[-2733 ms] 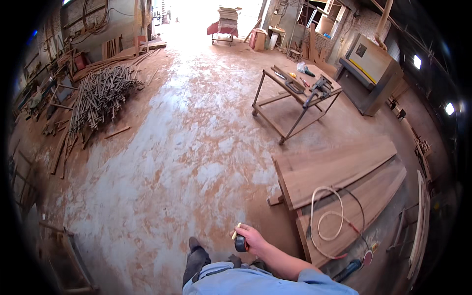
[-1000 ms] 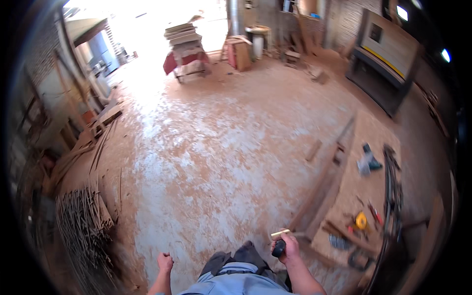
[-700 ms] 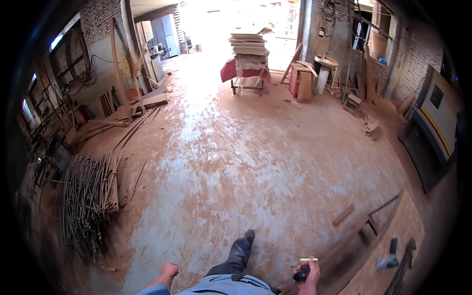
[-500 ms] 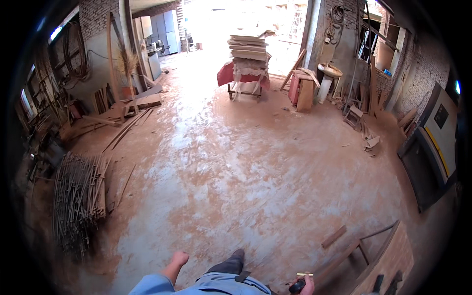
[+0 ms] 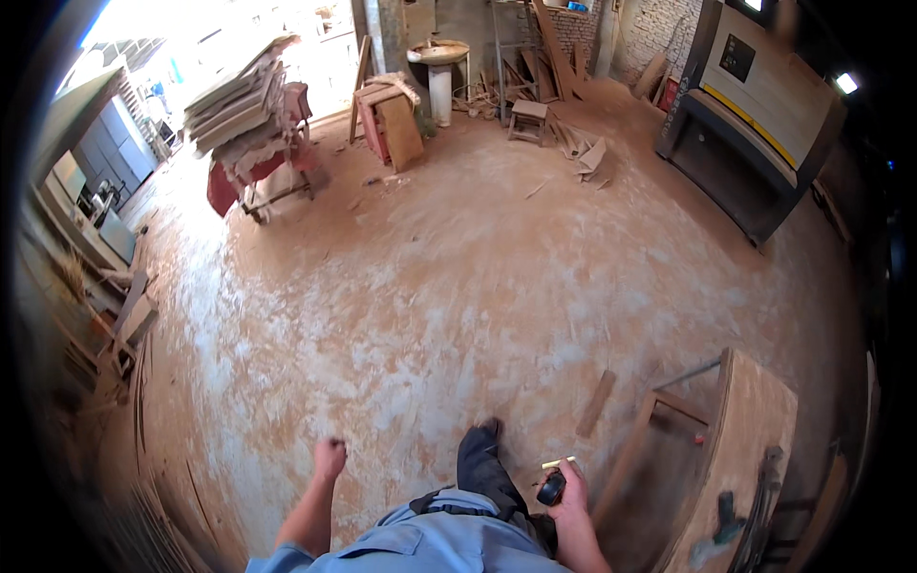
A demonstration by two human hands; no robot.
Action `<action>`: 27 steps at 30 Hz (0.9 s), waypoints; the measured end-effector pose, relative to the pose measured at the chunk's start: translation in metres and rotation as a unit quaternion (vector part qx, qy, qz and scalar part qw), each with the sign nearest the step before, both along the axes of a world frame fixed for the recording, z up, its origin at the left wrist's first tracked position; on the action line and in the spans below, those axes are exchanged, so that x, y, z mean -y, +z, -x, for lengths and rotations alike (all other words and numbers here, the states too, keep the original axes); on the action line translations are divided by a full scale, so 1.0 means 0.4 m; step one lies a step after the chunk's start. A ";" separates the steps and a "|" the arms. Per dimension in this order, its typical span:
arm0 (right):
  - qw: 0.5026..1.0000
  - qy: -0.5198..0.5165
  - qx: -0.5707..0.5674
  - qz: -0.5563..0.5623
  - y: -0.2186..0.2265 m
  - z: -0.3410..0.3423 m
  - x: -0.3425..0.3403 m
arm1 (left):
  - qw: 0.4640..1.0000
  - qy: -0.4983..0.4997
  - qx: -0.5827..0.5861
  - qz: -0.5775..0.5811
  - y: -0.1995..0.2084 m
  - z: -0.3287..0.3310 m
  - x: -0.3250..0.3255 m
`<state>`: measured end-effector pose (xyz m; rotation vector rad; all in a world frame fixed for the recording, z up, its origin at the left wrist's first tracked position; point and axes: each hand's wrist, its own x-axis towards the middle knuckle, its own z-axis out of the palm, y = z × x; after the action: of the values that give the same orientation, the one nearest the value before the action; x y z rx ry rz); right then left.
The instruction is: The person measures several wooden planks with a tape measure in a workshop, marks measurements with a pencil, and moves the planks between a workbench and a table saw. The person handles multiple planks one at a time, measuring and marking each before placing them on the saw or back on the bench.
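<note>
One tape measure (image 5: pixel 551 489) gripped in right hand (image 5: pixel 569 497); left hand (image 5: pixel 330 458) fisted, empty.

— Dusty reddish floor (image 5: pixel 449 286), pale with sawdust in the middle; stacked boards (image 5: pixel 239 95) on a red cart (far left).

— Big grey machine (image 5: pixel 755 124) at right, brick wall (image 5: pixel 659 29) behind; bright daylight through the far opening (image 5: pixel 239 29)

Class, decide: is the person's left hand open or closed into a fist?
Closed. The left hand is curled into a fist, holding nothing visible; the right hand grips a black tape measure.
</note>
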<state>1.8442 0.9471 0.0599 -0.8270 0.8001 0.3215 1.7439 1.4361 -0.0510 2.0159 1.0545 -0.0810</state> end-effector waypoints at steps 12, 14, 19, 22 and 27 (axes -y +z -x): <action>0.998 -0.006 0.057 0.035 0.139 -0.893 -0.089 | 0.974 0.054 -0.191 0.105 -0.104 -0.542 -0.018; 0.998 -0.040 0.034 0.031 0.118 -1.001 -0.107 | 0.973 -0.008 -0.222 0.066 -0.138 -0.722 -0.040; 0.993 -0.092 0.022 0.069 0.045 -1.215 -0.143 | 0.967 -0.159 -0.189 0.061 -0.234 -1.279 -0.128; 0.981 -0.171 -0.046 0.076 0.070 -1.365 -0.228 | 0.848 -0.475 -0.231 -0.038 -0.363 -1.652 -0.242; 0.977 -0.189 -0.034 0.091 0.137 -1.541 -0.347 | 0.879 -0.467 0.044 -0.083 0.020 -2.541 -0.368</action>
<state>2.4607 1.0860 0.1147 -0.8181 1.0415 -0.0630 2.7604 1.5833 -0.0432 2.4867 -0.0562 -0.4076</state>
